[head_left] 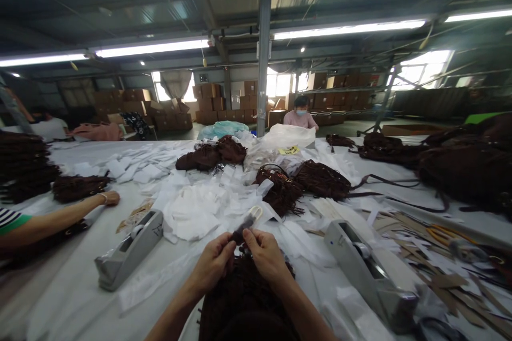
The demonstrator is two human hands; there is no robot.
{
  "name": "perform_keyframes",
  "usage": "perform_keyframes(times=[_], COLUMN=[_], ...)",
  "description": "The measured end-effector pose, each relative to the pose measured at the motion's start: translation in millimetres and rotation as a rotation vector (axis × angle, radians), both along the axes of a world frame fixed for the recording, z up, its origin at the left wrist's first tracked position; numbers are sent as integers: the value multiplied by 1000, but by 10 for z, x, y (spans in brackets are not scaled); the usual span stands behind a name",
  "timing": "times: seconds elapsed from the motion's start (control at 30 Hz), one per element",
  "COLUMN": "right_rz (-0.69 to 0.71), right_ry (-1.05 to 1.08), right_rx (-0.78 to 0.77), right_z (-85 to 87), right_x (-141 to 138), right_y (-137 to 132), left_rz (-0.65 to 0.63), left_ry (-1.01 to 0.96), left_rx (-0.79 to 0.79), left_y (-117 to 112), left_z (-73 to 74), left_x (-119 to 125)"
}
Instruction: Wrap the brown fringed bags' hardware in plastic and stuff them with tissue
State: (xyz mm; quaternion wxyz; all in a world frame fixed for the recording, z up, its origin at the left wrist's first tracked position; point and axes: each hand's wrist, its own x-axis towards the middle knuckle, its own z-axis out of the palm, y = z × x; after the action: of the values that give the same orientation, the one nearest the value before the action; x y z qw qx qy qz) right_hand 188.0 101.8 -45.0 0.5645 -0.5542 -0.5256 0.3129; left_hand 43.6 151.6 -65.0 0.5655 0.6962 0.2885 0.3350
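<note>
My left hand (216,257) and my right hand (267,253) are close together at the middle front, with fingers closed. Between them they pinch a dark strap (248,220), which has a pale loop at its far end; its exact kind is unclear. Below my hands lies a dark brown fringed bag (240,293), partly covered by my wrists. Just beyond are white tissue sheets (192,210) and more brown fringed bags (322,179), some with thin straps and gold-coloured metal parts.
Grey tape dispensers stand on the left (130,253) and right (370,272). Cardboard strips (448,282) and orange-handled pliers (440,235) lie at right. A co-worker's arm (68,218) reaches in from the left. Another person (300,118) sits across the table.
</note>
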Motion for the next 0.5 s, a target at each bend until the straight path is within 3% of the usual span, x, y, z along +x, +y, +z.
perform_keyframes(times=[0.2, 0.43, 0.5], right_rz=[-2, 100, 17], right_ry=[-93, -99, -101], right_rx=[27, -8, -5], right_z=[-56, -63, -87], right_x=[-113, -113, -127], right_y=[18, 32, -9], left_rz=[78, 133, 188], left_ry=[-109, -169, -192], left_rx=[-54, -120, -122], left_y=[10, 84, 99], left_z=[-98, -46, -53], left_x=[-5, -69, -76])
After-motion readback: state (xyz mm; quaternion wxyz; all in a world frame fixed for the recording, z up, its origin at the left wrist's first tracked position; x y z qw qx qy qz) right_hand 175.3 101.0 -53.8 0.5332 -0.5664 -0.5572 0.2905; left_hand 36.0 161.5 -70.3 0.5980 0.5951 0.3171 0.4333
